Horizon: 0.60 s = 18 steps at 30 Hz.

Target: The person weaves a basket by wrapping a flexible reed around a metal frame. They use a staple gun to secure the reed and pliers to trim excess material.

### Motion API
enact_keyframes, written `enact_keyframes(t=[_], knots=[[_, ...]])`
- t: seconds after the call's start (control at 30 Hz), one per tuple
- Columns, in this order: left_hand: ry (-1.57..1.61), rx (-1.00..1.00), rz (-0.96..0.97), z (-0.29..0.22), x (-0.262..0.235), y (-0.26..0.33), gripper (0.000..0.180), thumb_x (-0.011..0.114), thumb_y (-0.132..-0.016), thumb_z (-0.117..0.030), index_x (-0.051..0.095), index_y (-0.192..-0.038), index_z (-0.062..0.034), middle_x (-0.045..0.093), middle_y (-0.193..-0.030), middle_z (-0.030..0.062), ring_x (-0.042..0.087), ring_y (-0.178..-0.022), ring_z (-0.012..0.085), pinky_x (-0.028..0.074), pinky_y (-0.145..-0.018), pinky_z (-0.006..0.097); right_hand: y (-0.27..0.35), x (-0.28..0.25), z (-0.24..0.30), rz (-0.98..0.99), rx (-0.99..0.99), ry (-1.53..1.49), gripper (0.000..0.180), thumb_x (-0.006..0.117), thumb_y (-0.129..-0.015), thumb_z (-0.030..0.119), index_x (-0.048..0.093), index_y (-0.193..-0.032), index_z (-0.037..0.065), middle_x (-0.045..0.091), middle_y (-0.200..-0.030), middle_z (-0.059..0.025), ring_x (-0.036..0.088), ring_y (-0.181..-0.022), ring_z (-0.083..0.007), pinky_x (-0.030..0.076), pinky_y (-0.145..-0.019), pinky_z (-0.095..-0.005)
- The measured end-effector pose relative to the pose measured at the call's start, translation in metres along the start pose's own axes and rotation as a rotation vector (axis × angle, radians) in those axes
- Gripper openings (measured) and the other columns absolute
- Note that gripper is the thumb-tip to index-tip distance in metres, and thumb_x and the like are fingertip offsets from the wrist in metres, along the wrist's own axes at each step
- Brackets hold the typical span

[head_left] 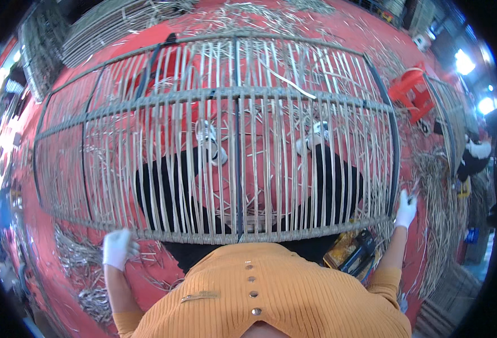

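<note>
A large framed panel (316,97) of pale, slender strands on dark metal bars spans the view above my lap. Cord-like wrapping covers its near rail and its middle rail. My left hand (120,248), in a white glove, is beside the near rail toward the panel's left end; its fingers are blurred. Just off the panel's near right corner is my right hand (406,209), also gloved in white, with its fingers raised and slightly apart. I cannot make out anything in either hand.
Loose strands (437,225) litter the red floor (164,284), thickest at right. Red plastic stools (414,93) stand at the far right and behind the panel. A black-and-yellow object (354,250) lies by my right hip. Stacked panels (107,31) fill the far left.
</note>
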State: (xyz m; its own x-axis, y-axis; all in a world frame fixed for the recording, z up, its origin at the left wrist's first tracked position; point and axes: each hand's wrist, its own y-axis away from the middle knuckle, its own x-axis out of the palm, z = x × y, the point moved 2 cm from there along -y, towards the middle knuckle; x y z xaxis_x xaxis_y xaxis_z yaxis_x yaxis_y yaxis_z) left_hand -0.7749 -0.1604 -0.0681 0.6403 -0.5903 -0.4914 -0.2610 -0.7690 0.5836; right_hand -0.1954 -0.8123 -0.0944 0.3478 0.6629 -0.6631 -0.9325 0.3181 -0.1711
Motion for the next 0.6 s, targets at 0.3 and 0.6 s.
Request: enact_keyframes(t=[0.3,0.6], knots=[[-0.242,1.708,0.35,-0.339,0.268,-0.03,0.032,0.063,-0.09,-0.007,0.065,-0.122,-0.0051,0.065,-0.121,0.0154,0.061,-0.113,0.0336,0.048,-0.1,0.041,0.025,0.098,0.257,0.411,-0.986,0.163,0.053,0.071,-0.088,0.04,0.063,-0.133,0.015,0.072,-0.109,-0.0119,0.07,-0.099,-0.0275,0.053,-0.086,-0.0347],[0.006,0.873,0.443,-0.451,0.4,-0.062,0.032,0.072,-0.086,-0.029,0.076,-0.104,-0.0034,0.074,-0.086,0.0089,0.068,-0.08,0.0143,0.054,-0.077,0.032,0.006,0.169,0.331,0.415,-1.495,0.649,0.059,0.071,-0.083,0.049,0.059,-0.133,0.019,0.061,-0.095,-0.0083,0.066,-0.085,-0.0274,0.054,-0.074,-0.0395]])
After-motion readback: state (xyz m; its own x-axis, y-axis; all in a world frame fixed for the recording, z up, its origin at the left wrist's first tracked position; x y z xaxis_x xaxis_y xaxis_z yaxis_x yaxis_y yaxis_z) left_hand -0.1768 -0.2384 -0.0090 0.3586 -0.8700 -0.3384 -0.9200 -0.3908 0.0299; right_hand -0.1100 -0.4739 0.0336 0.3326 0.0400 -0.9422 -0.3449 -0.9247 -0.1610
